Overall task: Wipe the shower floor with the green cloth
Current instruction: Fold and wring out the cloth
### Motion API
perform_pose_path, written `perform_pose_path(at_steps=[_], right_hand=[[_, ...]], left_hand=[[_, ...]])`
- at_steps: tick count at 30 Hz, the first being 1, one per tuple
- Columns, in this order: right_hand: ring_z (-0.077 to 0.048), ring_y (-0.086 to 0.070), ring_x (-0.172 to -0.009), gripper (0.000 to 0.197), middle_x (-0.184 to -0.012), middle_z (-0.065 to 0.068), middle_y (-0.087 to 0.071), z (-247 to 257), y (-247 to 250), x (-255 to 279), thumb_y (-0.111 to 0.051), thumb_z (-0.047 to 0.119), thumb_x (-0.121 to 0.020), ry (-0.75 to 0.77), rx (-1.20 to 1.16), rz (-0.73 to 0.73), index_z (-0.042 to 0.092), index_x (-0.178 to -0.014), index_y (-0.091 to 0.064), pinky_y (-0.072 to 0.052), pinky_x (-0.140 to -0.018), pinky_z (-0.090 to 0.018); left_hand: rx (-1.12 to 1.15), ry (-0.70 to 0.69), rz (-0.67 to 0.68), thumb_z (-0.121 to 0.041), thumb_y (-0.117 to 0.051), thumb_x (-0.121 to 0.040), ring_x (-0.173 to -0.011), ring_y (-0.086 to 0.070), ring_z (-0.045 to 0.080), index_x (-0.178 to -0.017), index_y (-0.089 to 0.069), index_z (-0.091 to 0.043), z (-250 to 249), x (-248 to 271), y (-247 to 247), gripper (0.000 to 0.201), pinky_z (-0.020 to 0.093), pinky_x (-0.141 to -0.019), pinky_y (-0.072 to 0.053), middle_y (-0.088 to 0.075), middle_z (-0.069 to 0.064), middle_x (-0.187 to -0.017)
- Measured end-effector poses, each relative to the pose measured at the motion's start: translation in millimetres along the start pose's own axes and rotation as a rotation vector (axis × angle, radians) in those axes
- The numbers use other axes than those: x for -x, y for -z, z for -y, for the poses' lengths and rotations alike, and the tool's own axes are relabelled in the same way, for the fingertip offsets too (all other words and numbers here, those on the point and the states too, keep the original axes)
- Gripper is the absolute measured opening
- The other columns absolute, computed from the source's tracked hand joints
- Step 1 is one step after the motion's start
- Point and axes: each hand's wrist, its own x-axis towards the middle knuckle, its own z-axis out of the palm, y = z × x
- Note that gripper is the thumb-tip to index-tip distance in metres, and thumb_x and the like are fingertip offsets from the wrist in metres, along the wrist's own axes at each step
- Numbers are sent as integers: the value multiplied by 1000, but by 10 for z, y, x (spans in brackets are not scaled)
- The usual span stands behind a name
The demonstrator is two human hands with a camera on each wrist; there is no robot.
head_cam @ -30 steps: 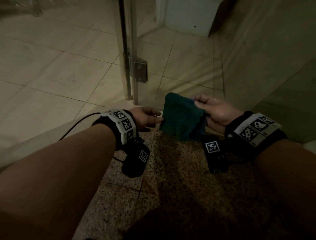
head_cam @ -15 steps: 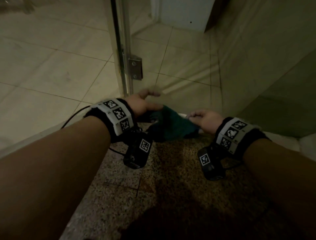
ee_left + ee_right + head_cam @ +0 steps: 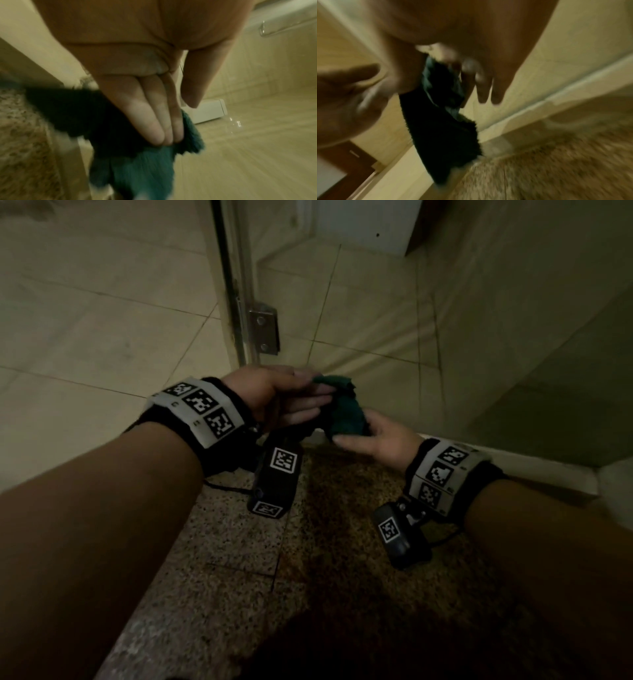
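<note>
Left hand: the left hand point(image 3: 277, 398) lies with straight fingers point(image 3: 149, 121) flat against the upper part of the green cloth point(image 3: 344, 410), thumb apart; I judge it is steadying a fold, not clasping.
Right hand: the right hand point(image 3: 380, 436) grasps the cloth's lower end from beneath, thumb across it, probably to gather it into a pad.
Cloth place: bunched in the air between both hands, above the speckled threshold point(image 3: 342, 525), not touching the shower floor point(image 3: 363, 337).
Cloth axis: its long run seems to go from upper left to lower right; wrist views are blurred.
Beyond: the glass door hinge point(image 3: 263, 328) stands just behind the left hand.
Stage: wiping not yet begun, by my reading.
</note>
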Motion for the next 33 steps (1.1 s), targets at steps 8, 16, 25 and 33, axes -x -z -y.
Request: perform_pose_path(at_steps=[8, 16, 25, 33], right_hand=[[-22, -69, -78, 34, -87, -9, -72, 313, -61, 25, -36, 22, -98, -130, -795, -67, 1, -101, -62, -54, -80, -32], [-32, -61, -103, 45, -115, -19, -64, 343, -34, 29, -33, 31, -100, -175, -929, -154, -3, -120, -55, -44, -92, -39], [-29, -53, -119, 65, -130, -15, -56, 173, 47, -13, -42, 66, -87, -353, -918, -179, 12, -122, -54, -42, -100, -47], [-26, -46, -128, 58, -139, -9, -50, 32, -69, -42, -64, 11, -87, -267, -345, -105, 21, -140, -43, -29, -112, -39]], left_hand=[[-218, -60, -185, -17, -48, -97, -75, -63, 8, -105, -56, -21, 123, -57, 157, 12, 18, -64, -50, -67, -5, -85], [-230, 121, -32, -47, -75, -69, -112, -60, 21, -127, -56, -12, 311, -121, 259, 70, 30, -92, -50, -62, 7, -125], [-170, -6, -57, 3, -47, -91, -76, -67, 19, -95, -59, -7, 271, -205, 194, 16, 25, -67, -56, -68, 7, -84], [-686, 31, -230, -11, -68, -84, -128, -45, 22, -148, -26, -26, 223, -298, 346, 78, 36, -108, -37, -44, 9, -142]])
